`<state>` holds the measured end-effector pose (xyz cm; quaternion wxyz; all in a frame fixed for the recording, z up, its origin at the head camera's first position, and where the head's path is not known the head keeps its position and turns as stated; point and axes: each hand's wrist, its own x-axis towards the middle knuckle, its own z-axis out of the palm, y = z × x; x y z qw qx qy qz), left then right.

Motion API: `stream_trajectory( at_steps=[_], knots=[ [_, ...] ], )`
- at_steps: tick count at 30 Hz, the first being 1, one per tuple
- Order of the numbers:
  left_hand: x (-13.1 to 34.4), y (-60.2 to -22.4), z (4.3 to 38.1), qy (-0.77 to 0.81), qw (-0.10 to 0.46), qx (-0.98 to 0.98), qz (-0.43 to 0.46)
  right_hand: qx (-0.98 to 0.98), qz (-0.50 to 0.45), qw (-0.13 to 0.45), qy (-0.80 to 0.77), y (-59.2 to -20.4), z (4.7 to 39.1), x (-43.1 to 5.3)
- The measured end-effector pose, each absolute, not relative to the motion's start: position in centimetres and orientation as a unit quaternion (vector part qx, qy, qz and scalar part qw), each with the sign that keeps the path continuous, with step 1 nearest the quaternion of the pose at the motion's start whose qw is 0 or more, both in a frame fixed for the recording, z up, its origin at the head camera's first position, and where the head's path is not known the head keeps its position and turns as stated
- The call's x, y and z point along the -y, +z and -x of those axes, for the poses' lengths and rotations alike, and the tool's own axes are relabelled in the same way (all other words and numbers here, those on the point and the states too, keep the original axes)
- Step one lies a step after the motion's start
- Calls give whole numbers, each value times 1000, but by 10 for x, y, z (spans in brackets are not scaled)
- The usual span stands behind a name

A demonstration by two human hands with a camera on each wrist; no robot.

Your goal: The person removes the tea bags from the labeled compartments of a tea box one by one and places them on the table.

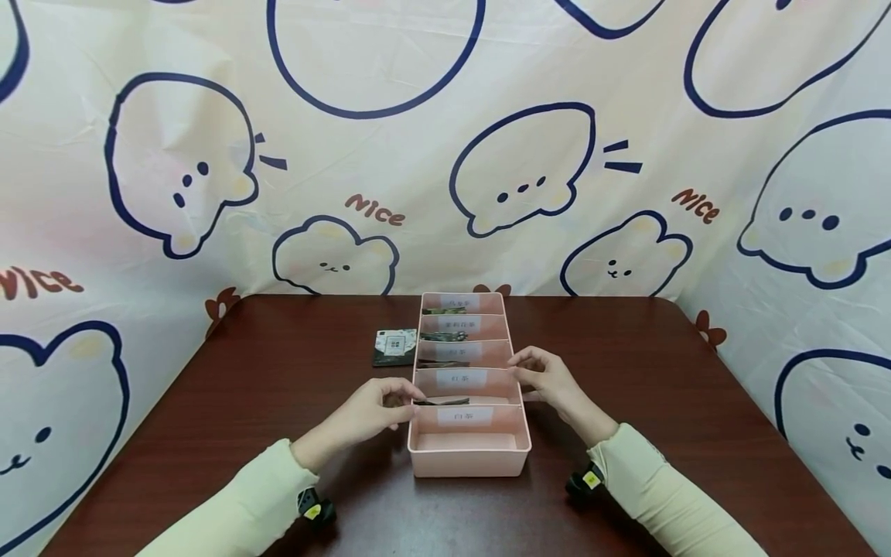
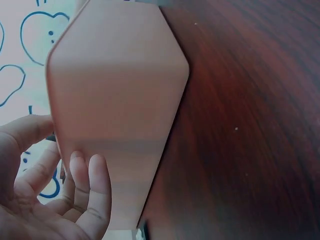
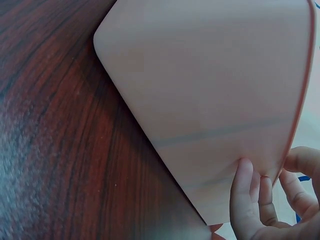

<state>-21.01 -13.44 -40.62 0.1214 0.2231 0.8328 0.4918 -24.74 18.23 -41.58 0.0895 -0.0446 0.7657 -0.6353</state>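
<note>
At the lower right, the right hand (image 3: 282, 231) rests bent fingers against the outer wall of the pale pink box (image 3: 210, 90), two more digits at its rim, faint darker bands crossing that wall and dark, wood-grained counter (image 3: 60, 140) spreading beside it.
</note>
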Motion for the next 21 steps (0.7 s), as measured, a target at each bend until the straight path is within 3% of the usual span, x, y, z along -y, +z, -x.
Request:
stream_trajectory(
  at_steps=[21],
  knots=[
    [128, -398, 209, 505, 96, -840, -174, -767, 47, 86, -635, -415, 247, -182]
  ],
)
